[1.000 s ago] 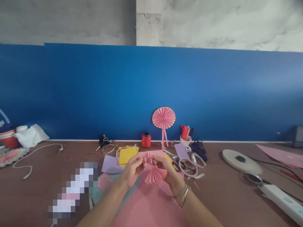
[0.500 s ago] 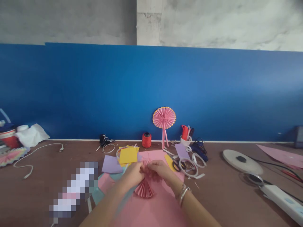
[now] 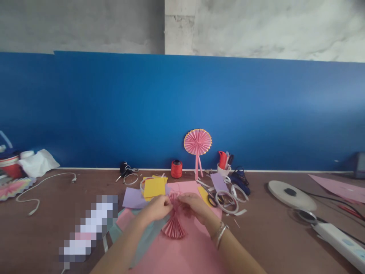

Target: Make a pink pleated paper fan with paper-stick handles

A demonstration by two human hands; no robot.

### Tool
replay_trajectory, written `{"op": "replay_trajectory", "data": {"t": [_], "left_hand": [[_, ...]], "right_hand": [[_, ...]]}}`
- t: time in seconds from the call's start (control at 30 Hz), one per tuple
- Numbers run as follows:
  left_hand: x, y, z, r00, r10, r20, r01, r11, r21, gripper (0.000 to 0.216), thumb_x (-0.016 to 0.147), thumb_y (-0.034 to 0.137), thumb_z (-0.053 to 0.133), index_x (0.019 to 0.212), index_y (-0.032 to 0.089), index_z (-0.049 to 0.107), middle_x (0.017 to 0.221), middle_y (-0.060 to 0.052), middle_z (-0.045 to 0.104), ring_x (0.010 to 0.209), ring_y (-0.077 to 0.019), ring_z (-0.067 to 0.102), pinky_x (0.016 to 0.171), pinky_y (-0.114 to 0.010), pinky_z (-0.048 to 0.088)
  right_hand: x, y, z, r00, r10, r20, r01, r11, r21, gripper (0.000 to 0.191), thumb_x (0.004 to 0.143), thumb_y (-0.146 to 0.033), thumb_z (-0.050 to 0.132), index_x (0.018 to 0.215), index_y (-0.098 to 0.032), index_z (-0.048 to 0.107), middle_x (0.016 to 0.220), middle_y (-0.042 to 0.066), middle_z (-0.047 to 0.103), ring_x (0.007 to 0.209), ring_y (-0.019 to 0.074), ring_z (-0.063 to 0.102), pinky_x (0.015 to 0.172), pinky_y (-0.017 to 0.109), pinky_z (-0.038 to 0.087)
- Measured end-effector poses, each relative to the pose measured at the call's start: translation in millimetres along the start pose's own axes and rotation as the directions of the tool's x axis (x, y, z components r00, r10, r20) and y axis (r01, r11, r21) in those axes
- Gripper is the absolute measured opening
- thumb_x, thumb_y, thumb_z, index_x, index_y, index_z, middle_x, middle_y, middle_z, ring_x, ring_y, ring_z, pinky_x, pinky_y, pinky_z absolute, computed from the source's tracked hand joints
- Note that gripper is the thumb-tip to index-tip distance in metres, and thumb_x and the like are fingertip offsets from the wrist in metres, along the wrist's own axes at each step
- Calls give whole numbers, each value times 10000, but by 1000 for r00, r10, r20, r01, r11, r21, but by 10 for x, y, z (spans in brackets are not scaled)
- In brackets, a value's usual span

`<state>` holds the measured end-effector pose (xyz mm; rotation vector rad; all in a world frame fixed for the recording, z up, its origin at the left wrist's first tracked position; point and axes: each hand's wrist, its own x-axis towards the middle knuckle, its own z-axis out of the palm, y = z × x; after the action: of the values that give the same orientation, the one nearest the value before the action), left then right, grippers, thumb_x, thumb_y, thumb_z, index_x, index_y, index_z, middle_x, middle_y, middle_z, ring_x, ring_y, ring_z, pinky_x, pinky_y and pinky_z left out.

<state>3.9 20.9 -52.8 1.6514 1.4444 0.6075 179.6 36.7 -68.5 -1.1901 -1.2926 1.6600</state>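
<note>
We look into what appears a craft workspace, perhaps a workshop or office: a bare concrete wall (image 3: 256,26) and blue partition (image 3: 114,106) rise at twelve o'clock behind our brown tabletop (image 3: 256,232). A pleated paper fan (image 3: 197,142) and red spool (image 3: 176,171) stand there too, a pen cup (image 3: 222,170) and scissors (image 3: 211,200) at one, yellow paper (image 3: 155,188) at eleven, a white power strip (image 3: 339,239) between two and three.

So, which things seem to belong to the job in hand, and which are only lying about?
Seemingly in use: pleated pink paper, with left hand and right hand at it; pink sheet beneath.

Probably just lying about: keys, white cable, crumpled white tissue.
</note>
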Motion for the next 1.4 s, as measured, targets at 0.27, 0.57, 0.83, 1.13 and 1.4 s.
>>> {"op": "replay_trajectory", "data": {"t": [0.27, 0.57, 0.83, 1.13, 1.4], "left_hand": [[36, 80, 146, 964, -255, 74, 264, 891, -368, 331, 688, 448, 612, 613, 201, 405, 479, 87, 416, 340, -26, 175, 410, -207, 88], [27, 112, 252, 971, -221, 95, 237, 813, -532, 273, 651, 396, 637, 625, 184, 468, 442, 106, 363, 331, -12, 140, 415, -229, 33], [-2, 133, 271, 984, -133, 117, 173, 862, -477, 235, 616, 372, 681, 666, 156, 606, 399, 100, 355, 333, -28, 163, 417, -238, 53], [50, 108, 301, 993, -69, -99, 25, 923, -385, 183, 615, 259, 672, 565, 172, 519, 440, 67, 463, 423, -75, 391, 437, -209, 238], [105, -34, 116, 998, -33, -58, 14, 955, -298, 265, 597, 355, 699, 537, 165, 524, 435, 57, 482, 357, -73, 400, 398, -207, 259]], "right_hand": [[-1, -13, 14, 998, -42, -47, 40, 998, -43, 236, 668, -333, 658, 554, -156, 552, 434, -71, 430, 366, 48, 324, 372, 219, 156], [-31, -44, -2, 999, -20, 47, 19, 1000, 23, 234, 671, -367, 638, 618, -162, 540, 415, -103, 324, 374, 42, 204, 393, 225, 86], [4, -21, 4, 999, -38, 2, 37, 997, 64, 269, 673, -366, 624, 540, -173, 492, 397, -94, 348, 366, 41, 237, 400, 232, 103], [-13, -50, -4, 999, 45, -21, -43, 997, 65, 215, 655, -355, 631, 634, -149, 576, 399, -97, 371, 343, 35, 242, 392, 225, 89], [57, -10, -117, 981, 185, -52, -182, 982, 58, 135, 682, -283, 568, 667, -155, 606, 379, -69, 450, 294, 51, 300, 348, 209, 130]]}}
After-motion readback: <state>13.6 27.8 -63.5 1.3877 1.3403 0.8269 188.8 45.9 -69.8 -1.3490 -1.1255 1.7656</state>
